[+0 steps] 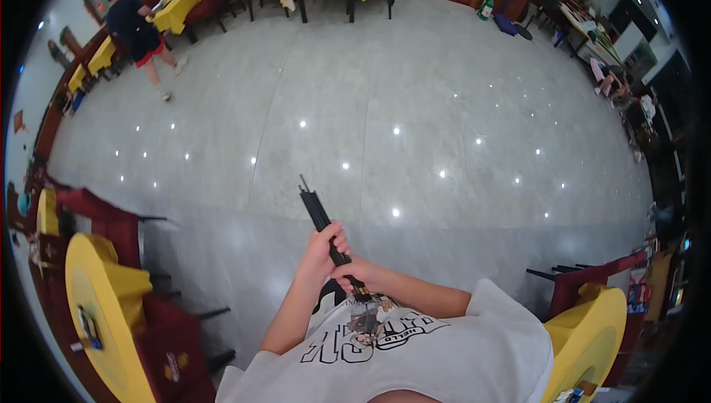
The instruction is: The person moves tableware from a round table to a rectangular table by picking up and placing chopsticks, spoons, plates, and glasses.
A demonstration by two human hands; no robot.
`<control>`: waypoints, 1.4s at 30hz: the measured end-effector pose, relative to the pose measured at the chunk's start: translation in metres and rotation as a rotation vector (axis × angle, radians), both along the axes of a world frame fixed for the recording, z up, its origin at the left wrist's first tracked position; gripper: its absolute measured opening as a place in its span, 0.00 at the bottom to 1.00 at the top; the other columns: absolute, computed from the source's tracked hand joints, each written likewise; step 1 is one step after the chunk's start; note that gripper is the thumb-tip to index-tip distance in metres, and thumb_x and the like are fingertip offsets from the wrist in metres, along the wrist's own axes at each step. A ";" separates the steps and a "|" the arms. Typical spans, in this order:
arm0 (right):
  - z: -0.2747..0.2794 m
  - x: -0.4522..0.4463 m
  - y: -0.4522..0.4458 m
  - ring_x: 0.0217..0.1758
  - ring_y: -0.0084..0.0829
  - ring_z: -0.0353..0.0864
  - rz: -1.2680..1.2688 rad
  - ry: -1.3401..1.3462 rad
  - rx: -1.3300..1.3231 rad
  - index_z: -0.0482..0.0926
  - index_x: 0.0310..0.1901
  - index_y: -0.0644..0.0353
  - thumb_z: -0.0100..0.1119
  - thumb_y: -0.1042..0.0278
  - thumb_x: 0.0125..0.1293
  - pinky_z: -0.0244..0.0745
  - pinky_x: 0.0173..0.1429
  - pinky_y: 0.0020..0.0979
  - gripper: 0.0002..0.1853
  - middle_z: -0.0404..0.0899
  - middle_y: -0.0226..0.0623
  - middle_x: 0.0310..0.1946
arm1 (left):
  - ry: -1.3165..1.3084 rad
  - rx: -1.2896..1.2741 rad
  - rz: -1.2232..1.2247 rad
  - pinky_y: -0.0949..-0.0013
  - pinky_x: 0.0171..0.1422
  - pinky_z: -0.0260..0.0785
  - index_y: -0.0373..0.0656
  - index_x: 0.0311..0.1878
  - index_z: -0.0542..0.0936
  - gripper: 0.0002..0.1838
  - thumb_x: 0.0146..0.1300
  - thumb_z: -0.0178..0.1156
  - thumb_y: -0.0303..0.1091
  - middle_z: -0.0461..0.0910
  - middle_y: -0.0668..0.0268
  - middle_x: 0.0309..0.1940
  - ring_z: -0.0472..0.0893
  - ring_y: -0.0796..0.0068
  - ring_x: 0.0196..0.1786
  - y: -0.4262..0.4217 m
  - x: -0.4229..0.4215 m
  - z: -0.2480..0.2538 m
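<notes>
Gripping one bundle of black rods with the fingers of left hand and right hand; pointing it far and slightly left, lengthwise from near right.

A bundle of slim black sticks, perhaps chopsticks, though too small to be sure, lies gathered lengthwise in the left hand and right hand. It slants leftward toward its far end, where thin tips jut unevenly; the near ends show orange-gold marks.
</notes>
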State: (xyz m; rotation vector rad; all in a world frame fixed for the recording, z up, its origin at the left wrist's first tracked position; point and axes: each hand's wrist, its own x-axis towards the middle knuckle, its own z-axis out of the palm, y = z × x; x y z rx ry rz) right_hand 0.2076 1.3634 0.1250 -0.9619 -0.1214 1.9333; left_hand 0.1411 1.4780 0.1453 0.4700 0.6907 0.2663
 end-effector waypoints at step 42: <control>0.009 0.716 0.775 0.15 0.19 0.64 -0.271 -0.110 0.034 0.66 0.23 0.56 0.60 0.72 0.58 0.58 0.20 0.24 0.12 0.64 0.25 0.14 | 0.013 0.144 -0.159 0.71 0.26 0.62 0.48 0.32 0.66 0.07 0.64 0.53 0.32 0.61 0.75 0.17 0.64 0.80 0.19 0.796 0.753 0.020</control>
